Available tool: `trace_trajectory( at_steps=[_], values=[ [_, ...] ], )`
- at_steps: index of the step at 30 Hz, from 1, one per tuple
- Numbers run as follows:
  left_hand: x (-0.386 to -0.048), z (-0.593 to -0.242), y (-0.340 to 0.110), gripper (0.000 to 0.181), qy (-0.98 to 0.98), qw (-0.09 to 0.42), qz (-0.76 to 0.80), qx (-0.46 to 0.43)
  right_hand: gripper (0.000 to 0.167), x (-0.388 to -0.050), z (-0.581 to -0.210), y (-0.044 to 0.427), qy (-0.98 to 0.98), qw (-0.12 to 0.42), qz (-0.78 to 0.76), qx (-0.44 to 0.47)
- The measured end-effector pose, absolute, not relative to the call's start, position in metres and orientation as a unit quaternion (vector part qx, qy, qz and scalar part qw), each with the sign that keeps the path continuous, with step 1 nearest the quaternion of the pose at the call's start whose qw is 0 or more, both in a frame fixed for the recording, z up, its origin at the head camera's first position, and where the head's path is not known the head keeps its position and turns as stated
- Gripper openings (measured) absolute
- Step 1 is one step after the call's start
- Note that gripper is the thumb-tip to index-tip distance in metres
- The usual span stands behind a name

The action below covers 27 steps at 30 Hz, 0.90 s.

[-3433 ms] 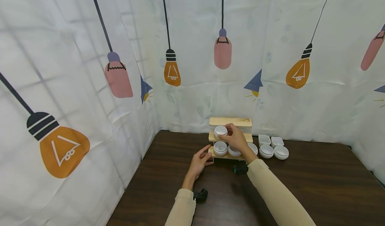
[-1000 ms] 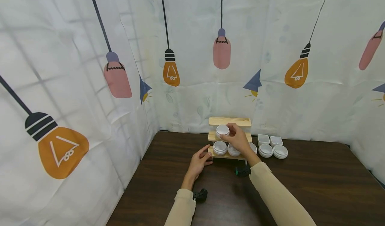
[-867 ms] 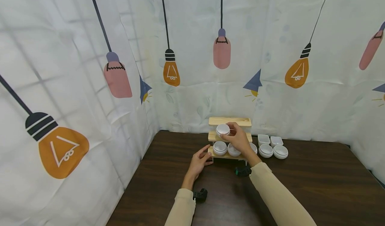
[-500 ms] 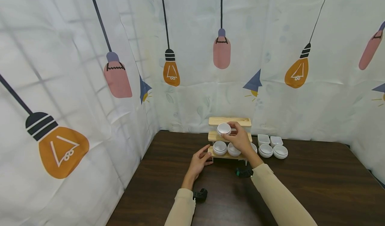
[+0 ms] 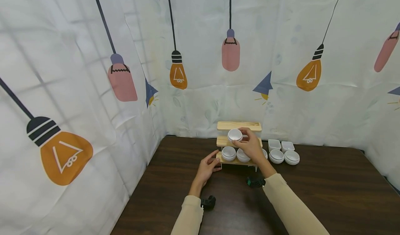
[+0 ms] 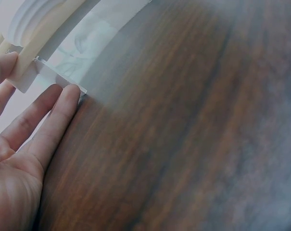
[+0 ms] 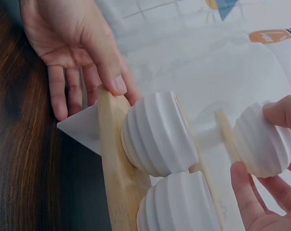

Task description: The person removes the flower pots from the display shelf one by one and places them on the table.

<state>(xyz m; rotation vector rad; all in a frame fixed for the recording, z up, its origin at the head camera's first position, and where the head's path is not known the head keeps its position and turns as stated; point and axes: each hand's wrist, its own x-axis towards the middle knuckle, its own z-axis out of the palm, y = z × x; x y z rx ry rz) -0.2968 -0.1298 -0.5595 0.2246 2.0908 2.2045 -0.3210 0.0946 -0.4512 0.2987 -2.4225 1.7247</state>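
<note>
A three-tier wooden stand [image 5: 239, 126] with clear side panels stands at the back of the table. My right hand [image 5: 252, 150] pinches a round white ribbed pot [image 5: 235, 135] between thumb and fingers, at the left half of the middle tier [image 5: 222, 141]. Whether the pot touches that tier I cannot tell. On the bottom tier sit a left white pot [image 5: 229, 153], a middle one [image 5: 242, 155] and a right one [image 5: 264, 154] partly behind my wrist. My left hand [image 5: 205, 169] holds the bottom tier's left end, its thumb on the wood [image 7: 117, 163] and other fingers by the clear panel [image 6: 63, 79].
Right of the stand, two square white pots [image 5: 274, 145] stand behind two round ones [image 5: 292, 157] on the dark wooden table [image 5: 337, 186]. A white curtain [image 5: 200, 106] printed with lamps hangs close behind the stand and along the left side.
My right hand has shifted the white pot a little to the right and slightly up along the middle tier. My left hand stays at the stand's left end.
</note>
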Motion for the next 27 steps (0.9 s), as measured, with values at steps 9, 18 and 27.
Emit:
trace_trajectory(
  at_steps=[9,18,27],
  values=[
    [-0.297,-0.559,-0.130,0.050,0.687,0.049,0.721,0.074,0.058,-0.317,-0.452,0.098,-0.804,0.080,0.581,0.096],
    [-0.297,-0.560,-0.129,0.052,0.686,0.049,0.723,0.071,0.061,-0.314,-0.454,0.101,-0.792,0.074,0.599,0.093],
    [-0.298,-0.560,-0.129,0.051,0.682,0.047,0.726,0.069,0.058,-0.308,-0.453,0.105,-0.789,0.083,0.599,0.107]
  ],
)
